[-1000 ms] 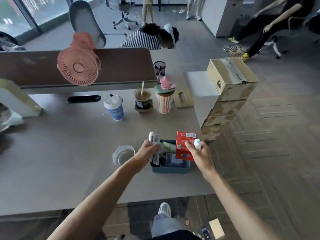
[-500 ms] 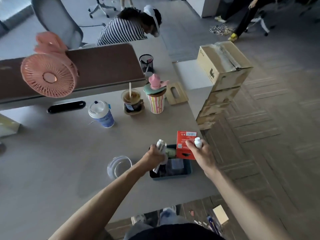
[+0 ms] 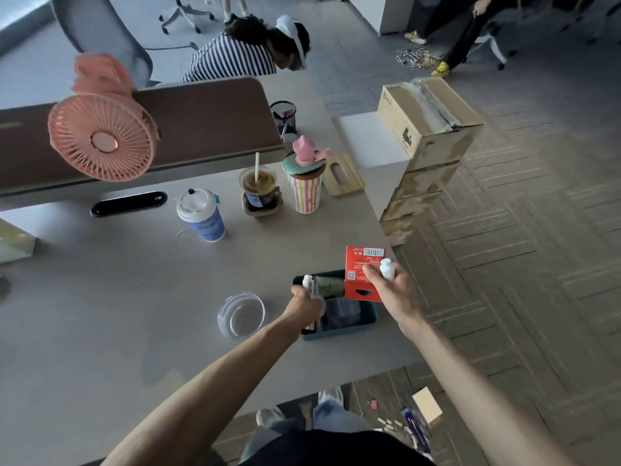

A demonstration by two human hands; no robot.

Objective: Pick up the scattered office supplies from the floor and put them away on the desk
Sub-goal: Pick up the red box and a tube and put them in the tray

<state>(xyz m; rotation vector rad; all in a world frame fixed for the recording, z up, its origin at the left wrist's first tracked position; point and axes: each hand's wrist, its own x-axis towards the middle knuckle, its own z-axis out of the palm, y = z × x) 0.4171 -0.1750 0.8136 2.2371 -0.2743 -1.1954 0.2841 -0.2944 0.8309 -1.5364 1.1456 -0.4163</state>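
A dark teal tray [image 3: 369, 319] sits on the grey desk [image 3: 117, 297] near its right edge, with a few supplies inside. My left hand [image 3: 304, 302] grips a bundle of pens or markers [image 3: 311, 284] and holds it low over the tray's left end. My right hand [image 3: 391, 290] holds a red box [image 3: 361, 275] upright above the tray's far right side, together with a small white bottle [image 3: 387, 269] between its fingers. On the floor below the desk edge lie a tan block [image 3: 426, 405], a blue pen [image 3: 415, 428] and small scattered bits [image 3: 386, 423].
On the desk stand a clear round lid [image 3: 241, 315], a blue paper cup [image 3: 201, 215], an iced coffee [image 3: 258, 191], a striped cup [image 3: 305, 186] and a pink fan [image 3: 102, 141]. Stacked cardboard boxes [image 3: 423, 142] rise right of the desk. A person in stripes [image 3: 235, 55] bends behind the divider.
My left hand has lowered the bundle of pens into the tray's left end. My right hand with the red box and bottle stays over the tray. The camera has tilted down.
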